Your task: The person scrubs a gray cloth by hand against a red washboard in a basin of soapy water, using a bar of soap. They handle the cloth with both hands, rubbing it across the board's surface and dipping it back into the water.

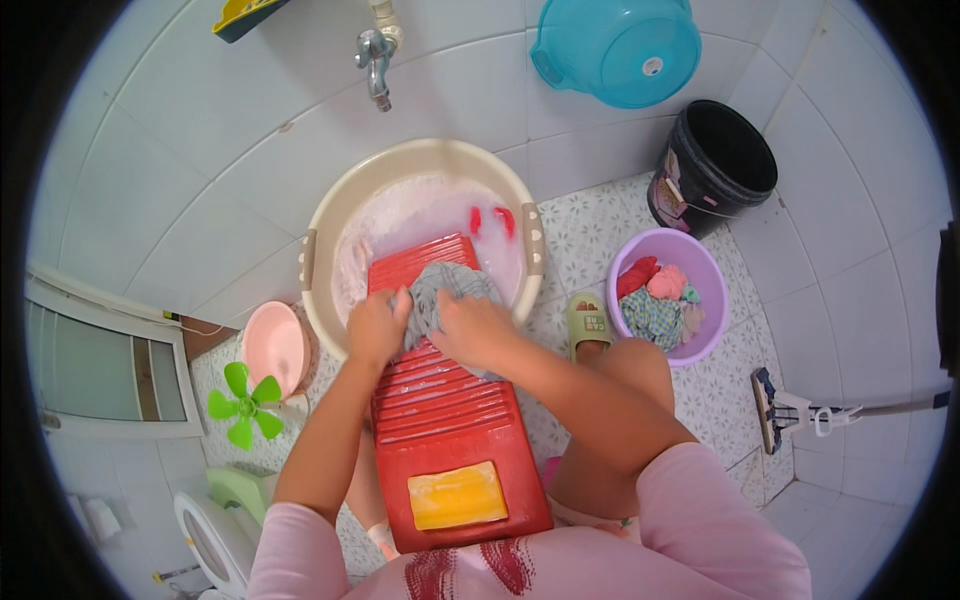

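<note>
A red plastic washboard [457, 405] slopes from my lap into a large beige basin [420, 154] of soapy water. Bunched on its ridges lies a wet grey cloth [450, 285]. My left hand [377, 322] grips the cloth's left edge, with the thumb on top. My right hand [472, 330] is closed on the middle of the same cloth, its fingertips hidden in the folds. A yellow bar of laundry soap [457, 496] rests in the board's recess near my body. Red bits of something [491, 221] show in the suds.
Right of the basin stand a purple basin [721, 300] with clothes and a black bucket [697, 180]. A pink basin [276, 341] and green fan blades [246, 406] are at left. A faucet [377, 67] juts from the wall; a blue basin [622, 52] is at the top.
</note>
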Tool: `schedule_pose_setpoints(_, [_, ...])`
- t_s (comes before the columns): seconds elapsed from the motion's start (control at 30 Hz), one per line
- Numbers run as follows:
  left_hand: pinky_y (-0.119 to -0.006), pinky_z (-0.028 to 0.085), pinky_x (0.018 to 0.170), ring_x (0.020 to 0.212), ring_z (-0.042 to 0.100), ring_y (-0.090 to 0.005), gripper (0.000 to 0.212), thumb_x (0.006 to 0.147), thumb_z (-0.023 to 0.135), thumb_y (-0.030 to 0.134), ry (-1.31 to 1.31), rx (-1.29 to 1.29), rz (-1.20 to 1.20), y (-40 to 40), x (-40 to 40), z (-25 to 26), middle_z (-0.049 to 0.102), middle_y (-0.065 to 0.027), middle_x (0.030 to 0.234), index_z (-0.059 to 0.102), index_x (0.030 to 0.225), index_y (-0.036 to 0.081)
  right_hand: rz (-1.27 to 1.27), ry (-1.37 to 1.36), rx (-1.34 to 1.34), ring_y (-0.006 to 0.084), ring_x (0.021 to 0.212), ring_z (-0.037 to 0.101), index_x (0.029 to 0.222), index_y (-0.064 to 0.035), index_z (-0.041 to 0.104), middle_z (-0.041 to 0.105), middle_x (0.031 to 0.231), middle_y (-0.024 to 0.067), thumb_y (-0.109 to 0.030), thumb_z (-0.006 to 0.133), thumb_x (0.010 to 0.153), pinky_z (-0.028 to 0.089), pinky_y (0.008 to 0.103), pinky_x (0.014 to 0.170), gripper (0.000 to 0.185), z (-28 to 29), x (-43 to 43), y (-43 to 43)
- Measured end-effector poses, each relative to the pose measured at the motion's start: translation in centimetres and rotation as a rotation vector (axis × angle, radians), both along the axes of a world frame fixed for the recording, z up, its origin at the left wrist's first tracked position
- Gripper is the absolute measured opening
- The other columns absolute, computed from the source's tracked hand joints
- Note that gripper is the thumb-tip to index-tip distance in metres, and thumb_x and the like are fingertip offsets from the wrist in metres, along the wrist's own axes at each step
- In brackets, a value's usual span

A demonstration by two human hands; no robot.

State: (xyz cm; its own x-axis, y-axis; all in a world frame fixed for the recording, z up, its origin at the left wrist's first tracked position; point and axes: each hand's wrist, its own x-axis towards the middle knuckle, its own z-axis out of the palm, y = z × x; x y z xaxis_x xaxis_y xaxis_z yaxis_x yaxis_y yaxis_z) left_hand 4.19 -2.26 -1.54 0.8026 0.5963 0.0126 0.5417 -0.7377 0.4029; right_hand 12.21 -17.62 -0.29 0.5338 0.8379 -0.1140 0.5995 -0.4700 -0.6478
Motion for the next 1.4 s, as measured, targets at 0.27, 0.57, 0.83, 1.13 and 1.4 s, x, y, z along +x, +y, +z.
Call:
schedule_pose_setpoints(0.27, [-0.051, 0.043, 0.064, 0.074, 0.056, -0.0439, 0.027, 0.091, 0.051, 0.026, -0.184, 0.176, -0.24, -2.9, -2.8, 0.1, 0.059, -0.0236, 0.081, 0.056, 0.081, 0.001, -0.023, -0.024, 0.009, 0.0409, 0.076, 0.065, 0.103, 0.0031, 0.049, 0.065, 0.08, 0.0231, -0.025, 0.063, 0.078, 0.051, 0.0503, 0.068, 0.04, 0.2, 0.7, 0.1])
schedule_pose_setpoints(0.57, [-0.053, 0.047, 0.067, 0.073, 0.061, -0.0431, 0.031, 0.094, 0.045, 0.033, 0.059, 0.207, -0.041, 2.5, 0.0, -1.2, 0.064, -0.0224, 0.078, 0.059, 0.087, 0.005, -0.006, 0.01, 0.029, 0.0398, 0.08, 0.066, 0.102, 0.0031, 0.05, 0.066, 0.084, 0.0245, -0.017, 0.061, 0.076, 0.052, 0.0474, 0.072, 0.035, -0.2, -0.5, 1.2])
schedule_pose_setpoints(0.83, [-0.05, 0.044, 0.064, 0.07, 0.058, -0.0386, 0.023, 0.088, 0.055, 0.025, -0.155, 0.267, -0.305, -4.1, -4.2, 0.9, 0.058, -0.0169, 0.079, 0.055, 0.08, 0.003, 0.029, -0.005, 0.003, 0.0399, 0.078, 0.065, 0.1, 0.0031, 0.05, 0.066, 0.082, 0.0243, -0.016, 0.062, 0.075, 0.052, 0.0474, 0.071, 0.033, 0.9, 0.1, -0.6])
schedule_pose_setpoints(1.13, [-0.049, 0.05, 0.059, 0.068, 0.063, -0.0382, 0.028, 0.09, 0.051, 0.032, 0.017, 0.348, -0.157, 2.3, 2.1, -1.5, 0.063, -0.0182, 0.08, 0.058, 0.082, 0.006, -0.089, 0.039, 0.036, 0.0404, 0.077, 0.065, 0.098, 0.0045, 0.048, 0.065, 0.08, 0.0248, -0.015, 0.061, 0.075, 0.052, 0.0479, 0.069, 0.033, 0.3, -0.2, 1.2])
schedule_pose_setpoints(1.4, [-0.047, 0.047, 0.062, 0.071, 0.059, -0.0388, 0.021, 0.084, 0.059, 0.024, -0.11, 0.178, -0.358, -4.5, -5.2, 1.7, 0.059, -0.0169, 0.077, 0.055, 0.08, 0.004, 0.02, -0.034, 0.013, 0.0404, 0.077, 0.065, 0.101, 0.0037, 0.047, 0.065, 0.079, 0.0251, -0.015, 0.062, 0.074, 0.052, 0.0487, 0.07, 0.035, 1.1, -0.3, -0.8])
